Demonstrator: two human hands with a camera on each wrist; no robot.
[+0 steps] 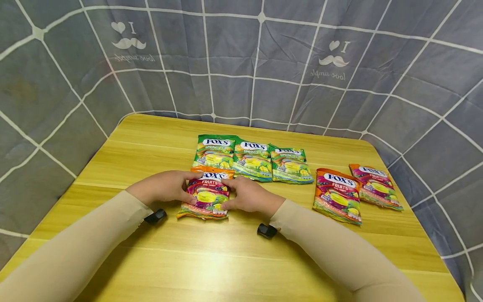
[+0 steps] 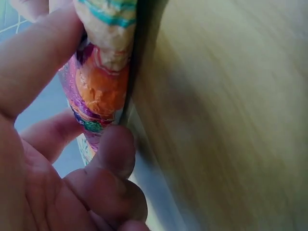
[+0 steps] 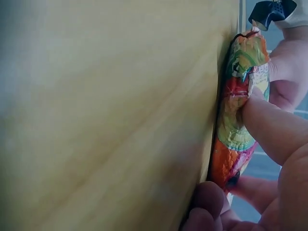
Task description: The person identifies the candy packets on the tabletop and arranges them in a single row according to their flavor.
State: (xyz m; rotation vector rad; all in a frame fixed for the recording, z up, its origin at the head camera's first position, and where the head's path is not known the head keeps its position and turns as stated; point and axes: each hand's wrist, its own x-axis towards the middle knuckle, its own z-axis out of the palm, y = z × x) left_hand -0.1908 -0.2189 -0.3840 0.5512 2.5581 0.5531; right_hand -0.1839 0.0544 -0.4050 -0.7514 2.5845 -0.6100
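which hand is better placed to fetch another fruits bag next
Probably the right hand: both untouched fruits bags lie on its side, nearer than to the left hand. It must first release the held bag.

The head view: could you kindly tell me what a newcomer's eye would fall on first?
Probably the purple-and-orange Fruits candy bag, left of centre, held between the person's left grip and right grip. Next would come three green Spring Tea bags in a row farther back, and two more Fruits bags toward the right.
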